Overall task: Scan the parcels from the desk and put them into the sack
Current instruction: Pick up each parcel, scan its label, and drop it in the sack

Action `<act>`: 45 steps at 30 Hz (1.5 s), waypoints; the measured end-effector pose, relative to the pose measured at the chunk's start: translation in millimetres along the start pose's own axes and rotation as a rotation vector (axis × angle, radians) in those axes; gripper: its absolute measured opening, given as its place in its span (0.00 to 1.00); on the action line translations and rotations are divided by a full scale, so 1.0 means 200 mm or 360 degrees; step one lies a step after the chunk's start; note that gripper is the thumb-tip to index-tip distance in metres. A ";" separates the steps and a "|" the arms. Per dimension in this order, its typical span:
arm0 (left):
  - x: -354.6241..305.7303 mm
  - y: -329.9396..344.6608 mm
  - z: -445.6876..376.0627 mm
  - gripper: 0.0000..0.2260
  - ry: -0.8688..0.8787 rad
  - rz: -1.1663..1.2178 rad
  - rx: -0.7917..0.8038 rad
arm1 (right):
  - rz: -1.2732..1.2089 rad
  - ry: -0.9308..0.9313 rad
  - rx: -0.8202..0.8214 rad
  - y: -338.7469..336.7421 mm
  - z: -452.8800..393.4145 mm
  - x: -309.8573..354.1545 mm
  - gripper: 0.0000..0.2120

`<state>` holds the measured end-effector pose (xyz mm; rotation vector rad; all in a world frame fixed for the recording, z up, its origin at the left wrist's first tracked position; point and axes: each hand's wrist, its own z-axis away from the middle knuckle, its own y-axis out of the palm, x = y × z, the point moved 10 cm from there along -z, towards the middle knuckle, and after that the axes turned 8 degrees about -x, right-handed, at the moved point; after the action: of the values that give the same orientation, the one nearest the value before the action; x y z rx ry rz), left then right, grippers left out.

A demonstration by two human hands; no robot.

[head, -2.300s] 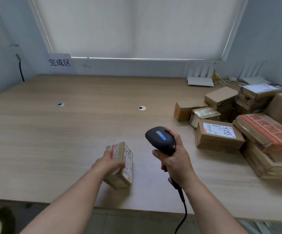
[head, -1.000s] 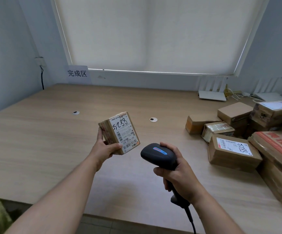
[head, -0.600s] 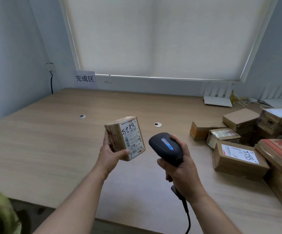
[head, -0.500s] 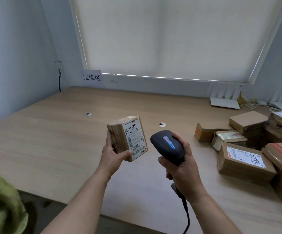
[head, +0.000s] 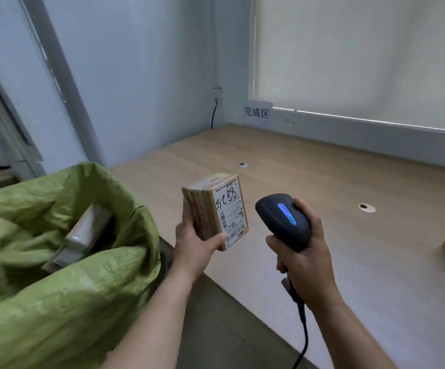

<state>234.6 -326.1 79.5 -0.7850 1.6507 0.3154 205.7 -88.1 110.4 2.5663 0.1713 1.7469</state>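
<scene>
Your left hand grips the small taped parcel by its lower corner above the tabletop edge beside the sack, your right hand clasps the scanner; it looks light and stiff, so hold its side faces.

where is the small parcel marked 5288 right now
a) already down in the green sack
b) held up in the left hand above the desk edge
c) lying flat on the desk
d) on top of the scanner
b: the left hand grips the small parcel upright in the air, between the green sack and the scanner held in the right hand.
</scene>
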 end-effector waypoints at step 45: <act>0.09 -0.22 -0.47 0.28 0.0311 -0.0318 0.0005 | 0.0169 0.0150 -0.0087 0.54 -0.16 -0.15 0.33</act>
<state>191.0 -420.3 94.9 -0.9954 1.7359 0.0970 172.2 -200.6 104.2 2.4999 -0.0106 1.8817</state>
